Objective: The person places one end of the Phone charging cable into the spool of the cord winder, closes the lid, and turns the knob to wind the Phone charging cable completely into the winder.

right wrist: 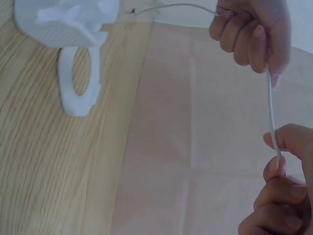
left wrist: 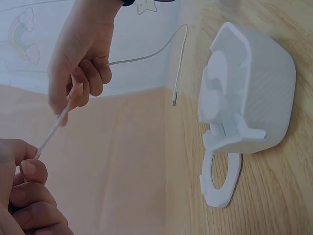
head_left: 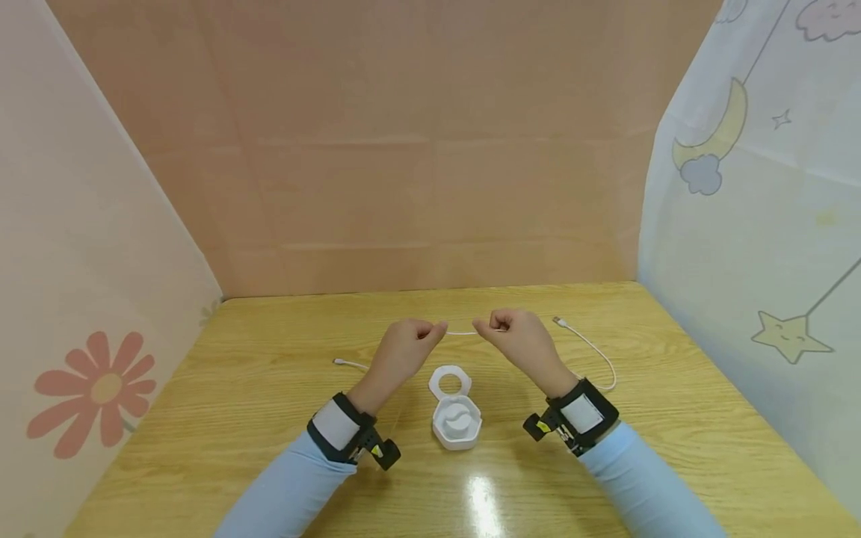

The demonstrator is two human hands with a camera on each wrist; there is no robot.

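Note:
Both hands hover above the wooden table (head_left: 269, 418) and pinch a thin white cable (head_left: 461, 332), a short stretch of it taut between them. My left hand (head_left: 430, 334) grips it with curled fingers, shown at lower left in the left wrist view (left wrist: 24, 171). My right hand (head_left: 486, 327) pinches the other side and shows at lower right in the right wrist view (right wrist: 281, 156). One cable end (head_left: 341, 362) lies on the table at the left, the other plug (head_left: 558, 321) at the right. Below the hands sits a small white box (head_left: 457, 427) with its ring-shaped lid (head_left: 449, 382) flipped open.
A pinkish cardboard wall (head_left: 430, 187) closes the back. Printed fabric panels stand at the left (head_left: 81, 299) and right (head_left: 753, 224). The cable's right part loops on the table (head_left: 605, 366) beside my right wrist.

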